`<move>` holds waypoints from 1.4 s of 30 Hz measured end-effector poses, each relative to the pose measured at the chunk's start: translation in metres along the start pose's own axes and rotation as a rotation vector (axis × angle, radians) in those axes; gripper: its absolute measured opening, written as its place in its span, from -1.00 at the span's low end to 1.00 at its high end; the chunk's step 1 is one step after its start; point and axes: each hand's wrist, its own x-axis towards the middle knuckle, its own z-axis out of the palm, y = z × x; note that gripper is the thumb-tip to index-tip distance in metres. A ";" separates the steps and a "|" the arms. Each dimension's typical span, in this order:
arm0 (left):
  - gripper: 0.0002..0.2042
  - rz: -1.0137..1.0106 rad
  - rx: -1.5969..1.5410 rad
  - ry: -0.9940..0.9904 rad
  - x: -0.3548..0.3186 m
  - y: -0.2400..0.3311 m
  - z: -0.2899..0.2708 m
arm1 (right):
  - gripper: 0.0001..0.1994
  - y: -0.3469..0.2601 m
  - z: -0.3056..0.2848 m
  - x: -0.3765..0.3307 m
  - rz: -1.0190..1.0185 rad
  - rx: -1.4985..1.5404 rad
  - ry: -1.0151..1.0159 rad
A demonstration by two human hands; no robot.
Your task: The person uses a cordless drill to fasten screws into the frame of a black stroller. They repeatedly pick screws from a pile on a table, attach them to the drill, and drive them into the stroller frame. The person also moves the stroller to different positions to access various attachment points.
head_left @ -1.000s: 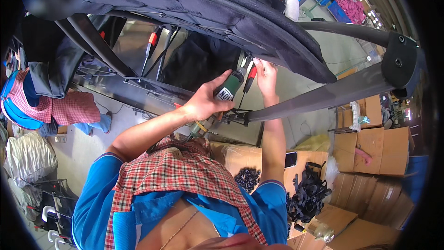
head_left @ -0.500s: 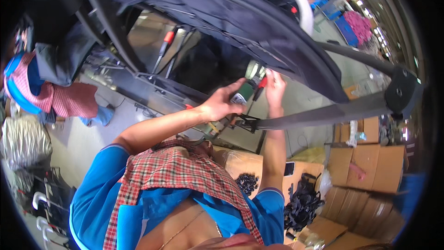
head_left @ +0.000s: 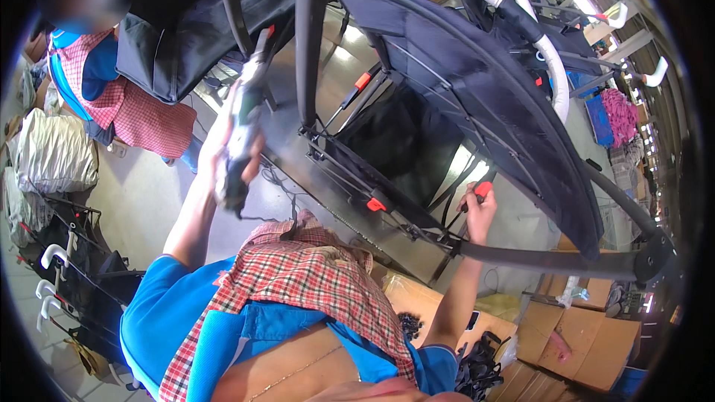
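Head view: a power tool [head_left: 242, 123], long and slim with pale and dark parts, stands nearly upright at the person's left, well apart from a black fabric panel [head_left: 477, 82] on a frame of dark tubes [head_left: 309, 45]. The left hand [head_left: 217, 152] grips it, fingers curled round the body; the dark lower end points down toward the checked apron [head_left: 305, 268]. At the right, the right hand [head_left: 478, 214] has its fingers bent closed around a red-ended rod [head_left: 483, 189], just above the lower frame tube [head_left: 555, 259] and beside the panel's underside. Motion blur smears the tool, so its tip and the exact placing of the left fingertips are hard to make out; the right fingers cover part of the rod, and whether the thumb meets the fingertips I cannot tell. Shadow swallows the folds of the black cloth [head_left: 406, 141] below the panel, and the dark rim of the lens cuts off the far right. Taut, matte fabric fills the panel, a long curved leaf shape with a thick bound edge and thin dark stays across it. The tubes look smooth, while a white padded handle [head_left: 551, 67] arches behind. Beneath lies a shiny, metal-looking worktop [head_left: 287, 141].
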 end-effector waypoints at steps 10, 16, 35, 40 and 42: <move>-0.32 -0.585 0.991 0.024 0.214 -0.039 -0.027 | -0.52 -0.025 -0.023 0.016 0.372 0.232 -0.061; -0.38 -0.571 0.991 -0.034 0.235 -0.054 -0.022 | -0.53 -0.029 -0.024 0.035 0.468 0.118 0.072; -0.51 -0.772 0.634 0.163 0.122 -0.030 -0.148 | -0.64 -0.022 -0.087 -0.118 0.390 0.107 0.244; -0.45 -1.269 -0.032 0.055 -0.019 -0.095 -0.147 | -0.72 -0.005 -0.166 -0.347 0.487 -0.332 0.569; -0.51 -1.531 0.300 0.119 -0.038 -0.134 -0.133 | -0.85 0.027 -0.167 -0.436 0.558 -0.317 0.606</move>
